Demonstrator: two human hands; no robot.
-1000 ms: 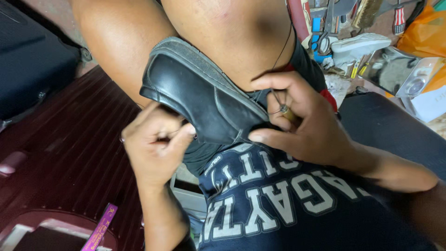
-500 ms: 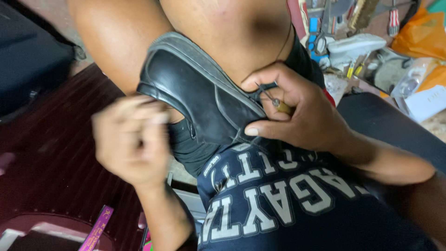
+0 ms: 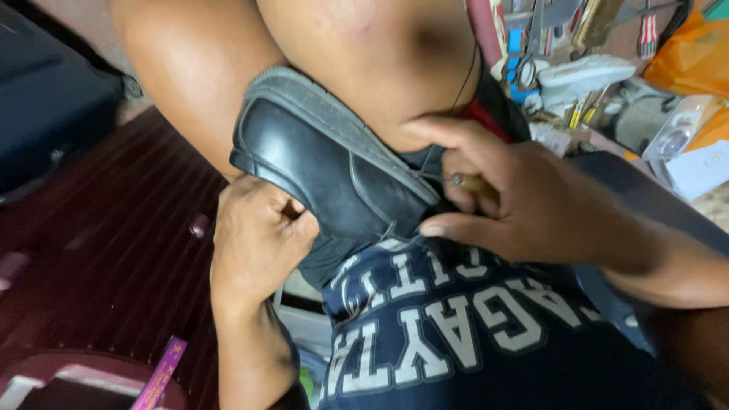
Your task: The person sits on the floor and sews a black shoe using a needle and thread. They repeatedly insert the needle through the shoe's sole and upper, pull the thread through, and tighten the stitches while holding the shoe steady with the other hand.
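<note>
Left hand (image 3: 258,243) returned to black shoe (image 3: 326,167) | right hand (image 3: 516,205) pinching, perhaps thread

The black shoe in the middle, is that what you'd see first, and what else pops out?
Yes, the black shoe stands out first, wedged between the person's bare legs in the middle of the view. The left hand is closed against its lower edge, while the right hand grips its other end, where the sole meets the upper, with a small tool partly hidden in the fingers. At top right, a cluttered heap of tools and an orange bag catch the eye.
</note>
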